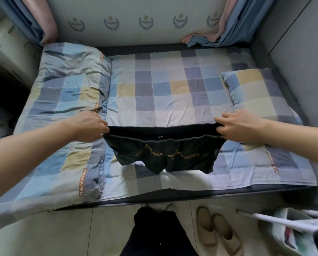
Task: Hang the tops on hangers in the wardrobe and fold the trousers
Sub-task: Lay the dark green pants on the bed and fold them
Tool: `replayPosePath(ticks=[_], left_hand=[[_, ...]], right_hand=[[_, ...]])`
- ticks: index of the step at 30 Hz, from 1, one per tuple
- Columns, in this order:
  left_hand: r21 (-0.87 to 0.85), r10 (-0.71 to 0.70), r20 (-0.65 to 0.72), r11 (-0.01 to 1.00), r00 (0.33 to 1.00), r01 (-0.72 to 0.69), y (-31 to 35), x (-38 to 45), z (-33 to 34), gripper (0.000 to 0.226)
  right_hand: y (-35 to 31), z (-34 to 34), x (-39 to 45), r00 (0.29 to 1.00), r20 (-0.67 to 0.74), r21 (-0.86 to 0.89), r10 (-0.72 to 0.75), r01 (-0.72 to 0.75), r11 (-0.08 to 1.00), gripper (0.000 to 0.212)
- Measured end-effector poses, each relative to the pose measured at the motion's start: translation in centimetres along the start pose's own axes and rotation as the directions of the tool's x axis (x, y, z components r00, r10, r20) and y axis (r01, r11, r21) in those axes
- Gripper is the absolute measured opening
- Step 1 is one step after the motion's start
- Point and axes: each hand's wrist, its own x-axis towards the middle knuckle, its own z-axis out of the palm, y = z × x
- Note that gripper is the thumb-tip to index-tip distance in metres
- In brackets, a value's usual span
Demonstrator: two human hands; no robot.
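Observation:
A black garment [165, 154] with gold script lettering hangs stretched over the near middle of the bed. Its top edge runs straight between my two hands, and its lower part droops onto the checked sheet. My left hand [89, 126] pinches the garment's left corner. At the opposite corner, my right hand [237, 126] pinches the edge with curled fingers. Whether it is a top or trousers cannot be told from this view.
The bed [173, 85] has a checked sheet, a folded quilt [65, 111] on the left and a pillow [256, 93] on the right. On the floor lie beige shoes [217, 228] and a white basket [291, 231] at the right. Curtains [228, 24] hang behind.

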Motion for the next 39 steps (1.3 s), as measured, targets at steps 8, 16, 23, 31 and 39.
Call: replayPosePath(ticks=[8, 16, 23, 31, 39], left_hand=[[-0.64, -0.013, 0.326, 0.732, 0.945, 0.231, 4.2, 1.0, 1.5, 0.018], [-0.735, 0.452, 0.451, -0.302, 0.77, 0.608, 2.7, -1.3, 3.5, 0.041], [-0.69, 0.343, 0.421, -0.48, 0.84, 0.542, -2.6, 1.7, 7.1, 0.059], [-0.771, -0.158, 0.552, -0.47, 0.819, 0.429, -9.5, 20.6, 19.8, 0.033], [-0.849, -0.458, 0.527, -0.318, 0.716, 0.422, -4.3, 40.2, 34.6, 0.066]], right_hand=[[-1.5, 0.4, -0.3, 0.932, 0.356, 0.367, 0.069, -0.207, 0.907, 0.032], [-0.9, 3.1, -1.7, 0.751, 0.61, 0.784, -0.251, -0.619, 0.052, 0.029], [1.5, 5.2, 4.0, 0.797, 0.585, 0.779, -0.151, -0.604, -0.169, 0.031], [6.2, 19.4, 21.5, 0.743, 0.556, 0.831, 0.374, -0.508, -0.226, 0.033], [2.1, 41.1, 35.4, 0.452, 0.714, 0.591, 0.534, -0.799, -0.114, 0.055]])
